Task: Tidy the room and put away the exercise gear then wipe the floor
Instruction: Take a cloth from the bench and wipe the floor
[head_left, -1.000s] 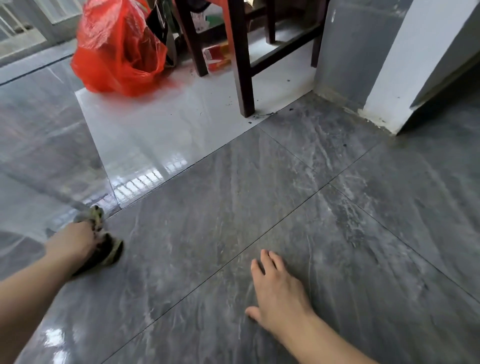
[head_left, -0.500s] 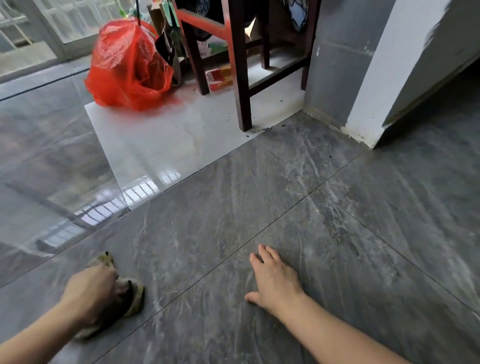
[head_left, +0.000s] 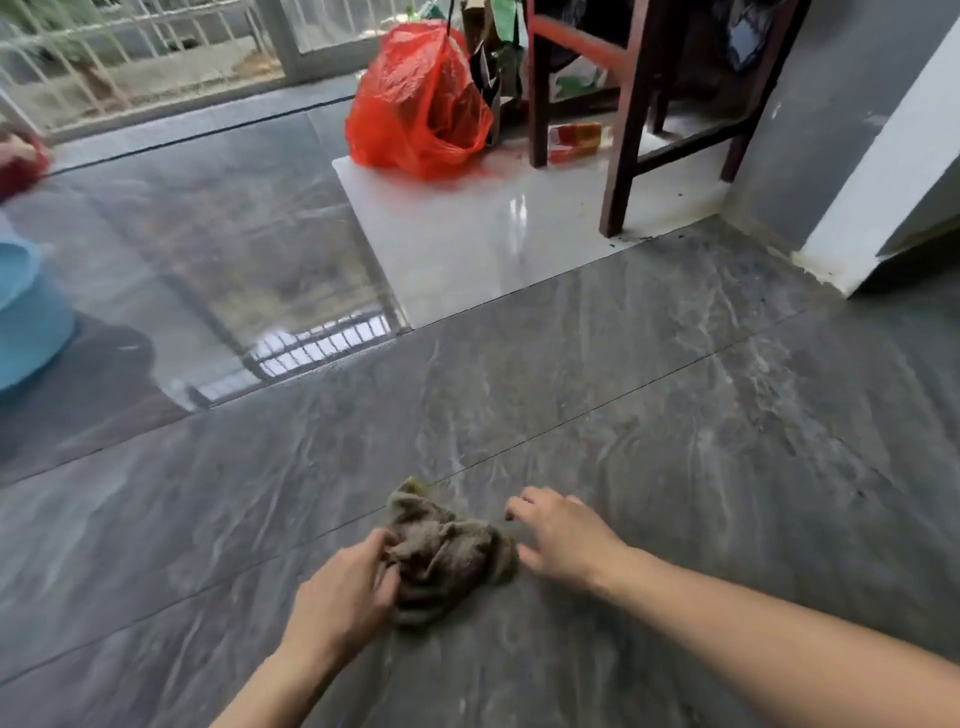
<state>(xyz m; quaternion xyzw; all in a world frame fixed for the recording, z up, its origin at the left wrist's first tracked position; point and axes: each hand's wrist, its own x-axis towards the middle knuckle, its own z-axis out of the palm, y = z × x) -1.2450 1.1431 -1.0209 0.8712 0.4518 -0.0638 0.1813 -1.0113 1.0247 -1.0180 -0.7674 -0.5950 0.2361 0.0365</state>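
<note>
A crumpled brown-green rag (head_left: 447, 556) lies on the grey tiled floor (head_left: 675, 415), low in the view at about 6 o'clock. The left hand (head_left: 345, 597) is at the rag's left side, at about 8 o'clock from it. Its fingers are curled into the cloth and grip it. The right hand (head_left: 563, 535) is just to the right of the rag, at about 3 o'clock from it. Its fingers are loosely bent and hold nothing. The thumb side is touching or almost touching the rag's right edge; I cannot tell which. Both bare arms reach in from the bottom of the view.

Far up at 12 o'clock a red plastic bag (head_left: 421, 104) sits on a shiny white tile (head_left: 493, 234). Just to the right of the bag, at about 1 o'clock, stand the dark red legs of a wooden chair (head_left: 623, 130). A small red and orange packet (head_left: 576, 140) lies on the white tile between the chair legs. At 2 o'clock a white wall corner (head_left: 872, 171) meets the floor. At 9 o'clock, at the left edge, is part of a light blue plastic tub (head_left: 26, 322). At 11 o'clock a white railing (head_left: 130, 52) shows behind a glass door.
</note>
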